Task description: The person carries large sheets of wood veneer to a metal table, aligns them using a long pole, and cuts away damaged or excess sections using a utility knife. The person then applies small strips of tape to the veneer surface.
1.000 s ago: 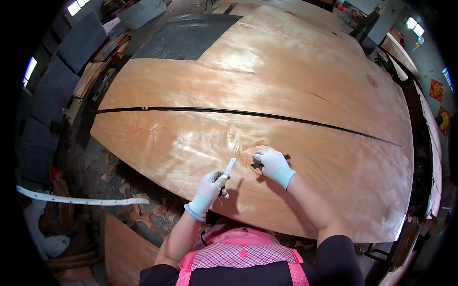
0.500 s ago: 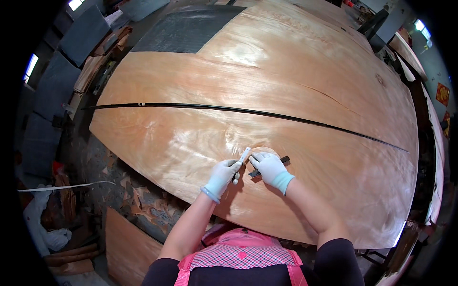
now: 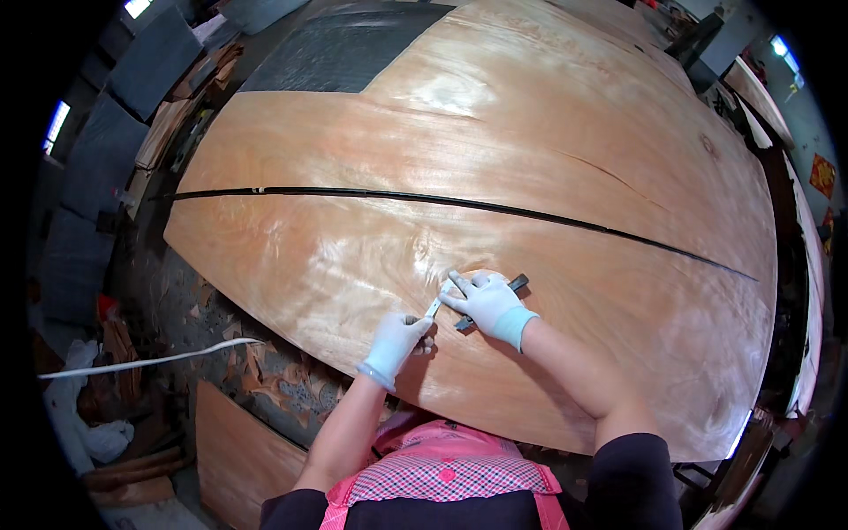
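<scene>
On a wide pale-brown wood veneer sheet [image 3: 565,371], my gloved left hand [image 3: 397,342] pinches one end of a short white strip [image 3: 434,307], which looks like paper tape. My gloved right hand [image 3: 488,305] lies just beyond it, fingertips pressing the strip's far end onto the veneer. A dark, flat, blade-like tool [image 3: 519,283] sticks out on both sides of that hand, slanting under its palm; the grip on it is partly hidden. Below my left fingers, a small thing is too indistinct to name.
A long, thin black strip [image 3: 424,200] crosses the sheet. Dark sheeting [image 3: 349,49] covers its far left corner. A white band [image 3: 150,364] stretches through the air at left, over veneer scraps [image 3: 265,375] on the floor. Another wood panel [image 3: 243,450] stands near my left side.
My left hand has drawn back toward me with the strip. My right hand has shifted left onto it, and the dark tool has turned with that hand. The white band at left reaches farther right.
</scene>
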`<state>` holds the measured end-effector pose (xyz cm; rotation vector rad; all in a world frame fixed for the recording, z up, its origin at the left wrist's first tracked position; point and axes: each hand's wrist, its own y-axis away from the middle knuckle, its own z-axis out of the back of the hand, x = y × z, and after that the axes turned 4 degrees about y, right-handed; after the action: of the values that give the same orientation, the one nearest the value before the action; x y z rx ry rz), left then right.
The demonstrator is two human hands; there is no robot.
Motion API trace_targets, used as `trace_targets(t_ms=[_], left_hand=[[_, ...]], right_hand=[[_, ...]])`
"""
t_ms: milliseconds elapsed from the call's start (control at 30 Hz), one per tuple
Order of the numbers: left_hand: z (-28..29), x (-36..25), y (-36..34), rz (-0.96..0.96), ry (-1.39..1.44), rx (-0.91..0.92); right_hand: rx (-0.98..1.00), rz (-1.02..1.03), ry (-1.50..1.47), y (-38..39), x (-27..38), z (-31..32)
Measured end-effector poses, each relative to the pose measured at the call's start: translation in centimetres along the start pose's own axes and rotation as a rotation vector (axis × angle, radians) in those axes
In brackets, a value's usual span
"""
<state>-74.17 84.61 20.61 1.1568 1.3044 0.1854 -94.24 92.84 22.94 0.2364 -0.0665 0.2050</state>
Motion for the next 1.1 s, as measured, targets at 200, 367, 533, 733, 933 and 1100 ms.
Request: trace_targets(t_ms=[200, 367, 533, 733, 933, 1100], left_hand=[[3.8, -1.4, -0.2, -0.543, -1.514, -0.425], [2.6, -4.5, 1.3, -0.315, -0.584, -0.261], [-5.2, -0.3, 1.7, -0.12, -0.214, 0.18], [-12.6, 3.2, 0.5, -0.004, -0.074, 0.389], [-14.0, 4.6, -1.4, 0.17, -0.133, 0.292], [-14.3, 3.9, -1.2, 0.183, -0.166, 0.279]], right_hand=[[0.082, 0.006, -0.018, -0.3, 0.5, 0.2], [0.001, 0.006, -0.22, 0.6, -2.4, -0.8], [-0.491, -0.484, -0.964, 6.3, -5.0, -0.2], [-0.312, -0.678, -0.774, 13.9, -5.2, -1.4], [-0.241, -0.476, -0.54, 16.1, -2.2, -2.5], [0.184, -0.369, -0.228, 15.7, -1.1, -1.6]])
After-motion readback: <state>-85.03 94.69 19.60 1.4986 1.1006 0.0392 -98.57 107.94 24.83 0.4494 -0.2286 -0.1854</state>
